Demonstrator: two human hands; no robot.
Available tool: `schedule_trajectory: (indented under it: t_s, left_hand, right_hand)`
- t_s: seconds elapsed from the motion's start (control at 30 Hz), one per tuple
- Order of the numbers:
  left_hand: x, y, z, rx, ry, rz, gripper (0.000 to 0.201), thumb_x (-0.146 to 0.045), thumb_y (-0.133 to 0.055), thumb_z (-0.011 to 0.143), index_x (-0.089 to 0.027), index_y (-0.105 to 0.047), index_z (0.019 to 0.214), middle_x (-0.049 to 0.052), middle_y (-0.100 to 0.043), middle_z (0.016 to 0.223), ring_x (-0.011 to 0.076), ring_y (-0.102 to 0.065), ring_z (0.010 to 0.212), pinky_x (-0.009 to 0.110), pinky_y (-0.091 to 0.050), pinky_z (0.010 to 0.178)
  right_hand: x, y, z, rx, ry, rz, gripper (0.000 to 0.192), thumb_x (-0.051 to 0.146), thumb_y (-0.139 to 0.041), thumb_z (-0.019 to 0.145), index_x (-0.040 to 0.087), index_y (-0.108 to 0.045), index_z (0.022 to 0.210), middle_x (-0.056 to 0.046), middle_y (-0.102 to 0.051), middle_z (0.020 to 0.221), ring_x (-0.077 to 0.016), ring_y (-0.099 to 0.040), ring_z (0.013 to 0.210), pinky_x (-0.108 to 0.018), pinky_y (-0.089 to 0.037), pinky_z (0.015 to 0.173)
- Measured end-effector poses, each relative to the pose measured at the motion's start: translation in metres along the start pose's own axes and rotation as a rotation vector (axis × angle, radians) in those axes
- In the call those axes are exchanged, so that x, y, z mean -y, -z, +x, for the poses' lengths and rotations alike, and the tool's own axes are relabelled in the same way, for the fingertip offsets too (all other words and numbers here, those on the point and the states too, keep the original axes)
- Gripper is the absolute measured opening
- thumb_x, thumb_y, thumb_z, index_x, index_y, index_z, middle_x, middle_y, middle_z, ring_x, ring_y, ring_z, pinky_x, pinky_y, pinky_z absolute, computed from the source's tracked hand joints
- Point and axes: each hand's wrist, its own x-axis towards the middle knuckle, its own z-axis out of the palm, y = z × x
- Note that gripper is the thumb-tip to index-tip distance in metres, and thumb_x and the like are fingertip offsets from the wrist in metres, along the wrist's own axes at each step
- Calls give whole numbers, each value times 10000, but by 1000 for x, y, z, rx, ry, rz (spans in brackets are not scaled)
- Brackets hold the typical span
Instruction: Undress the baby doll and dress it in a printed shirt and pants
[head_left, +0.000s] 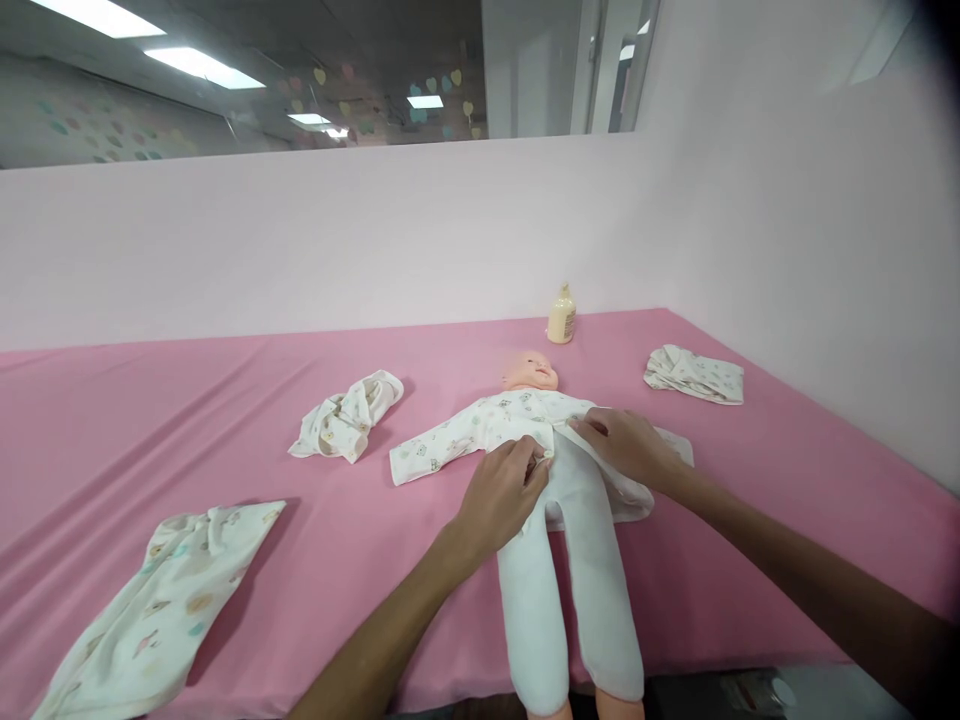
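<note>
A baby doll lies on its back, head away from me, its white cloth legs reaching the near table edge. It wears a white patterned baby shirt with long sleeves, lying partly open at the front. My left hand pinches the shirt's front edge at the doll's belly. On the other side of the opening, my right hand has fingers closed on the shirt's other front edge near the chest. The fingertips of both hands partly hide the cloth they hold.
Pink cloth covers the table. A crumpled patterned garment lies left of the doll, a larger patterned cloth at near left, and a folded one at right. A cream pump bottle stands behind the doll's head, near the wall.
</note>
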Motion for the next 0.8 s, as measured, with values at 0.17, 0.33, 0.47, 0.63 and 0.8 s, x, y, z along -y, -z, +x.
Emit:
schedule_trajectory:
  t_s: [0.17, 0.33, 0.47, 0.63, 0.8]
  left_hand:
    - [1, 0, 0, 3, -13, 8, 174, -287, -368, 942, -199, -430, 806, -23, -510, 715, 122, -414, 645, 263, -306, 593]
    - [1, -1, 1, -7, -17, 5, 166, -282, -370, 940, -201, -430, 808, -27, -511, 713, 124, -420, 648, 270, -314, 607]
    - [0, -3, 0, -25, -18, 9, 164, -285, -381, 942, -199, -439, 816, -28, -510, 703, 125, -427, 653, 269, -319, 617]
    - [2, -7, -1, -60, -21, 22, 188, -294, -381, 954, -198, -444, 805, -27, -509, 699, 126, -435, 659, 265, -322, 614]
    - [5, -14, -1, -98, -68, 53, 227, -293, -378, 965, -191, -418, 766, -18, -531, 725, 127, -454, 691, 267, -336, 634]
  right_hand:
    - [3, -2, 0, -22, 89, -20, 308, 361, -380, 945, 211, -386, 676, 8, -543, 676, -139, -436, 611, -267, -248, 563]
    - [5, 0, -9, -39, 152, -180, 245, 230, -420, 887, 207, -352, 653, -8, -550, 692, -147, -419, 624, -281, -246, 573]
    - [10, 7, -24, -39, 60, -68, 119, 235, -445, 856, 206, -476, 745, -14, -599, 754, -152, -489, 658, -275, -292, 565]
    - [5, 2, -50, -48, -44, 162, 255, 270, -430, 874, 209, -566, 1081, -4, -621, 778, -166, -557, 692, -272, -382, 588]
    - [3, -3, -69, 77, -54, 303, 253, 326, -401, 906, 197, -557, 755, -2, -540, 677, -142, -463, 572, -269, -338, 504]
